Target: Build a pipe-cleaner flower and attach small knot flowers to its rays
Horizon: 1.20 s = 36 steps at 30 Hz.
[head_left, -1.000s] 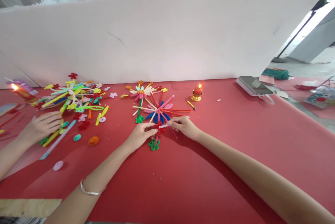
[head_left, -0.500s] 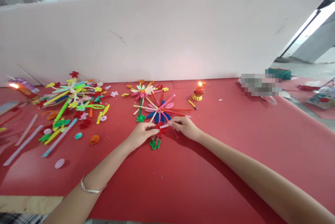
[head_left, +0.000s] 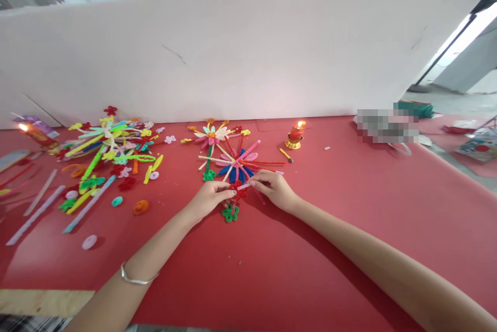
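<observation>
Red flower [head_left: 241,193] is pinched in my left hand [head_left: 209,200], pale stick [head_left: 244,186] in my right hand [head_left: 277,190]; pushing too hard could crumple the flower.

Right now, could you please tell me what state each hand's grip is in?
Left hand: closed, thumb and fingers pinching the red flower.
Right hand: closed, fingertips holding a pale stick.

On my bare left forearm [head_left: 165,244] I wear a slim, wavy silver-coloured bangle [head_left: 135,281]; my right forearm [head_left: 349,239] is bare too
</observation>
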{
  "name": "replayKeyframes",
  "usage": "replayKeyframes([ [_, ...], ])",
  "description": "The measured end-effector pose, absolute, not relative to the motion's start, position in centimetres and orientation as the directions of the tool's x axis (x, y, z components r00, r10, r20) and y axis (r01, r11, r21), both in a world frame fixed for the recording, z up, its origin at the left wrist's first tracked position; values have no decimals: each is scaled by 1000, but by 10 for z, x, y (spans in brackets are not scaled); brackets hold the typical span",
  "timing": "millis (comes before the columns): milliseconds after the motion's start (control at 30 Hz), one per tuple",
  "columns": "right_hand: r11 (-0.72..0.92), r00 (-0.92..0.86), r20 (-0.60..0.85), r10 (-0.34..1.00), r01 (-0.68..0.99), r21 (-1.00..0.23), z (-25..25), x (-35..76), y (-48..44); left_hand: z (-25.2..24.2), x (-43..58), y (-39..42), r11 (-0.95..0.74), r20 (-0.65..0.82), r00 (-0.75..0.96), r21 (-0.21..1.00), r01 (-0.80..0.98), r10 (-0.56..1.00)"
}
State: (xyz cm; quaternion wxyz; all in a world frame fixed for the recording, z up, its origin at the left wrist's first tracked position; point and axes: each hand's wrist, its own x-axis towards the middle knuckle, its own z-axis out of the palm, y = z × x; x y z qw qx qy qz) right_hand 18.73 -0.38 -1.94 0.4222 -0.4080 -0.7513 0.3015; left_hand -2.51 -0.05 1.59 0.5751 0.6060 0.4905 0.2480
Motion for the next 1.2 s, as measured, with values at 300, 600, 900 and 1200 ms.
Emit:
replayKeyframes([
  [300, 638, -297, 567, 769, 414, -649, -24, 186, -5, 18, -24, -1, 170, -275, 384, 944, 284, 882],
  [600, 707, -294, 657, 694, 448, -547, -24, 186, -6, 17, -25, 0, 174, -276, 387, 945, 278, 880],
  [900, 749, -302, 715, 631, 475, -461, -21, 185, -8, 16, -26, 0, 183, -277, 388, 948, 261, 879],
  [1200, 769, -325, 723, 610, 465, -439, -24, 185, -7, 16, -26, 2, 204, -292, 386, 946, 252, 875],
])
